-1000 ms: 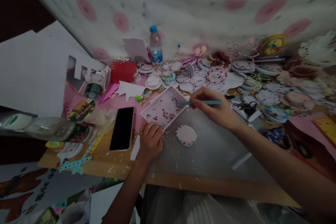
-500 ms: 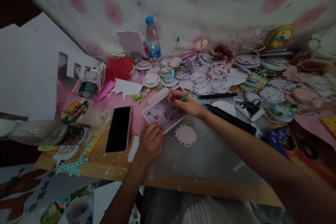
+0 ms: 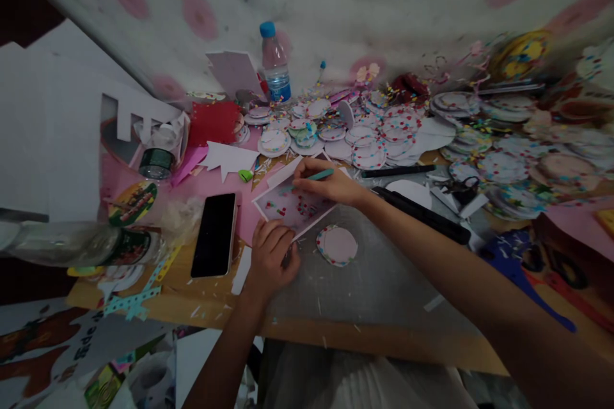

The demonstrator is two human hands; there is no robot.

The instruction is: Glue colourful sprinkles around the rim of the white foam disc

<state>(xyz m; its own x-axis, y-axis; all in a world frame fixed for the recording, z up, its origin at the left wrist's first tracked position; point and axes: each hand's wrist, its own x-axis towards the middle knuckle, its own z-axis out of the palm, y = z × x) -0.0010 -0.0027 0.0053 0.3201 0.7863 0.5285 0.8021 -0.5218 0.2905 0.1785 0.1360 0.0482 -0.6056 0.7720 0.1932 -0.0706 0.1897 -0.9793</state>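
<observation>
- The left hand (image 3: 269, 254) is resting on the near corner of the shallow white tray (image 3: 292, 204), fingers curled and pinching its rim.
- The tray is sitting on the table (image 3: 384, 281) just past that hand, tilted, with small red and coloured dots scattered inside it.
- The right hand (image 3: 330, 184) is reaching in from the right, hovering over the tray's far edge.
- Its fingers are closing narrow around a teal stick (image 3: 314, 176), gripped like a pen; the tip is pointing left and down into the tray.
- A round paper disc (image 3: 338, 246) with a dotted border is lying flat just beside the tray, on its right, near both hands.
- A black phone (image 3: 213, 235) is lying face up, left of the left hand, apart from it.
- Behind the tray, heaps of decorated discs (image 3: 378, 140) are spreading across the back of the table.
- A water bottle (image 3: 274, 62) with a blue cap is standing upright at the back, against the spotted cloth.
- A long black tool (image 3: 422, 217) is lying just behind the right forearm.
</observation>
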